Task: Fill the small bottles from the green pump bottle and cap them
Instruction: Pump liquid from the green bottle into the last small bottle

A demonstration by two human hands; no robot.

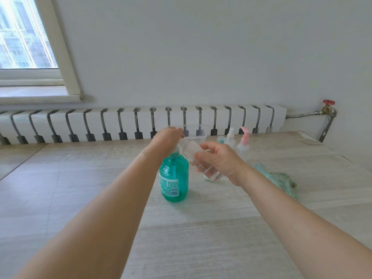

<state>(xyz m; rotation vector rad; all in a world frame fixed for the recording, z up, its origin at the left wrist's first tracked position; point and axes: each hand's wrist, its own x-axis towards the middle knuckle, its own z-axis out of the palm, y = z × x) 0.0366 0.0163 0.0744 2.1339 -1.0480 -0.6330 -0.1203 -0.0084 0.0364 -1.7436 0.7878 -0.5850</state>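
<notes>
- Green plastic: the pump bottle (174, 178) is standing upright on the pale wood-grain table (201, 228), near the middle.
- The left hand (167, 138) is sitting on top of the pump head, covering it; it looks to be pressing down, though how its fingers lie cannot be told.
- The right hand (219, 161) is holding a clear small bottle (193, 152), fingers and thumb curled round its body.
- That bottle is tilting so its open neck is meeting the pump's spout, probably to catch what comes out.
- Behind the hands, a clear tub (198, 133) is sitting near the table's far edge.
- To the right of it, a white spray bottle (230, 137), a pink-pump bottle (243, 143) and a small teal cap (220, 139) are waiting.
- A green cloth (275, 178) is lying beside the right wrist, within reach for drips.
- Nothing is blocking the filling; the waiting bottles are standing just behind the right hand.
</notes>
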